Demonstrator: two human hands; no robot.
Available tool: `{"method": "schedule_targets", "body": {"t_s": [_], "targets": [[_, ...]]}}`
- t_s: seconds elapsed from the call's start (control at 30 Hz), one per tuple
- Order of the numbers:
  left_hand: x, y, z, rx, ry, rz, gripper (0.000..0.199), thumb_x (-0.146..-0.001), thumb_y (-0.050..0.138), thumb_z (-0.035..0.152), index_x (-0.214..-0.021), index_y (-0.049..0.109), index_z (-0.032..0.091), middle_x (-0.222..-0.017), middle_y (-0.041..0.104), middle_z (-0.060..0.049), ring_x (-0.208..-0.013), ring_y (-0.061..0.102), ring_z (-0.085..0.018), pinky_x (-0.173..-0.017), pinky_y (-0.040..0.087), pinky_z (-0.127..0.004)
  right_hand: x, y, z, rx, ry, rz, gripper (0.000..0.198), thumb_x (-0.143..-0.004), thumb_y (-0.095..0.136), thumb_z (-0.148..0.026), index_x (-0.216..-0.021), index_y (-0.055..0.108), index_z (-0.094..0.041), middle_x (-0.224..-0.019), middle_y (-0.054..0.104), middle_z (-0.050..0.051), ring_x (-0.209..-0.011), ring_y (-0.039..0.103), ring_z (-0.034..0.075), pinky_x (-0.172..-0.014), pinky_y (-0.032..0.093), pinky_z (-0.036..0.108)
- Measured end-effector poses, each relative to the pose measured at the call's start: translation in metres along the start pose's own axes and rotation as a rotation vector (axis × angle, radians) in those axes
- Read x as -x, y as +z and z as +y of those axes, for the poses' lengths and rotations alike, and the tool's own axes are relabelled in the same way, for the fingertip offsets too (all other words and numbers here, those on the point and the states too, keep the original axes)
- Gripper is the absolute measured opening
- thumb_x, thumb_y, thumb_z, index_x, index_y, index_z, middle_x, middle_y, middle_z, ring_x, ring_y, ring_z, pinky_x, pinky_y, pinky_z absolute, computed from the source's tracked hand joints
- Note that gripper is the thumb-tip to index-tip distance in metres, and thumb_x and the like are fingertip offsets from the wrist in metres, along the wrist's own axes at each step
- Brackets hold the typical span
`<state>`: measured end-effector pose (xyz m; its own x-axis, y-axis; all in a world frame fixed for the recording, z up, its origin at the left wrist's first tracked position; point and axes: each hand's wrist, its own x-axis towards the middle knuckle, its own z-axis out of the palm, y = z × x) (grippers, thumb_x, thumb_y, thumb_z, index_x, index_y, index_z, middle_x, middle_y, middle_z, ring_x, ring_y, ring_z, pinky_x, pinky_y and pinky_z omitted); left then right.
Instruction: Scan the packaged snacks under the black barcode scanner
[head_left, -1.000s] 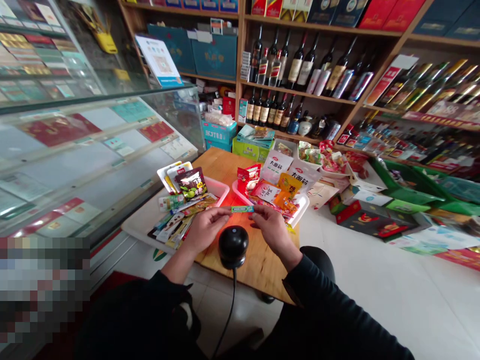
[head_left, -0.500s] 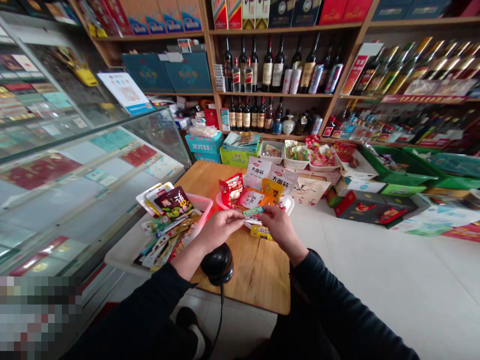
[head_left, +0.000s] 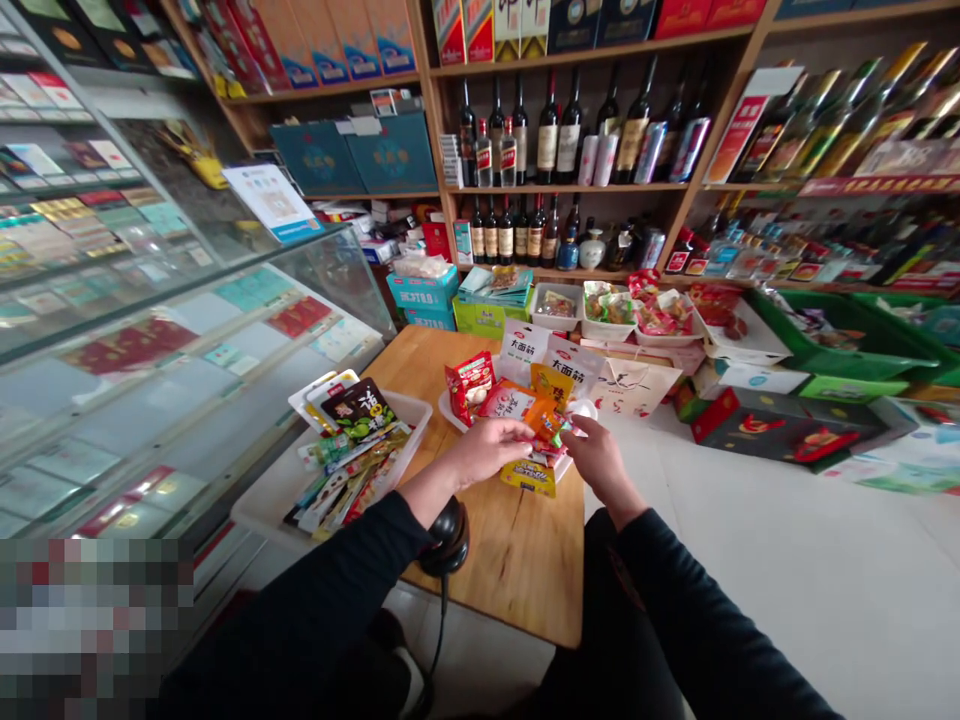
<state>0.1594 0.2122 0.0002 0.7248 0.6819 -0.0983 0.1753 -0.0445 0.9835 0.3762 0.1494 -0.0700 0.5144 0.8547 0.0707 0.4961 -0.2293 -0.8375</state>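
My left hand (head_left: 491,450) reaches over the near side of a basket (head_left: 448,405) of snack packets, with fingers stretched and parted. My right hand (head_left: 600,458) is at the basket's right side, thumb and finger apart. Between the hands lies an orange packet (head_left: 541,418), with a small green-and-red packet (head_left: 559,437) near my right fingertips. Whether the fingertips touch it I cannot tell. Behind stand two pale pouches (head_left: 568,362), a red pouch (head_left: 471,387) and a yellow pouch (head_left: 553,382). A yellow packet (head_left: 529,477) sits at the basket's front.
A white tray (head_left: 259,508) of assorted packets is at the left of the wooden table (head_left: 517,560). A black corded scanner-like device (head_left: 448,545) stands by my left forearm. A glass counter (head_left: 187,350) runs along the left. Shelves of bottles (head_left: 547,140) and snack bins (head_left: 611,325) line the back.
The small green packet pinched between both hands is now down among the basket's packets. My hands have moved slightly right and farther apart. The view has shifted a little.
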Motion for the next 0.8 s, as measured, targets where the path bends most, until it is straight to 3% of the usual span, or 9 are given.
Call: {"method": "schedule_targets", "body": {"t_s": [0.13, 0.27, 0.4, 0.63, 0.8], "targets": [[0.02, -0.012, -0.002, 0.04, -0.01, 0.055, 0.025, -0.085, 0.072, 0.027, -0.108, 0.072, 0.016, -0.115, 0.074, -0.011, -0.105, 0.071, -0.022, -0.099, 0.052, -0.039, 0.003, 0.0, -0.011, -0.032, 0.107, -0.059, 0.051, -0.08, 0.065, -0.041, -0.124, 0.072, -0.017, -0.097, 0.076, 0.01, -0.09, 0.072, 0.028, -0.076, 0.053, 0.036], [0.055, -0.028, 0.002, 0.03, 0.022, 0.151, 0.026, -0.086, 0.072, 0.032, -0.109, 0.072, 0.019, -0.116, 0.074, -0.009, -0.109, 0.07, -0.021, -0.102, 0.051, -0.039, 0.013, 0.004, -0.042, -0.059, 0.073, -0.063, 0.05, -0.079, 0.066, -0.042, -0.122, 0.072, -0.016, -0.095, 0.075, 0.011, -0.087, 0.072, 0.028, -0.077, 0.054, 0.038], [0.094, -0.054, -0.001, -0.131, 0.006, 0.29, 0.028, -0.088, 0.069, 0.038, -0.11, 0.073, 0.02, -0.114, 0.075, -0.008, -0.107, 0.069, -0.022, -0.101, 0.051, -0.039, 0.023, 0.016, -0.072, -0.08, -0.001, -0.103, 0.046, -0.08, 0.067, -0.042, -0.117, 0.074, -0.016, -0.099, 0.075, 0.011, -0.09, 0.071, 0.027, -0.081, 0.054, 0.038], [0.133, -0.135, -0.063, -0.28, -0.025, 0.587, 0.029, -0.085, 0.067, 0.036, -0.107, 0.071, 0.018, -0.111, 0.076, -0.009, -0.104, 0.07, -0.025, -0.099, 0.052, -0.042, 0.043, 0.05, -0.116, -0.094, -0.161, -0.226, 0.036, -0.084, 0.065, -0.04, -0.11, 0.075, -0.017, -0.098, 0.076, 0.008, -0.089, 0.07, 0.024, -0.082, 0.051, 0.036], [0.146, -0.192, -0.098, -0.621, -0.215, 0.755, 0.027, -0.083, 0.062, 0.023, -0.108, 0.07, 0.017, -0.111, 0.076, -0.01, -0.106, 0.068, -0.025, -0.097, 0.051, -0.035, 0.054, 0.08, -0.139, -0.075, -0.298, -0.316, 0.026, -0.086, 0.064, -0.032, -0.105, 0.075, -0.018, -0.095, 0.077, 0.007, -0.085, 0.069, 0.021, -0.079, 0.051, 0.033]]}}
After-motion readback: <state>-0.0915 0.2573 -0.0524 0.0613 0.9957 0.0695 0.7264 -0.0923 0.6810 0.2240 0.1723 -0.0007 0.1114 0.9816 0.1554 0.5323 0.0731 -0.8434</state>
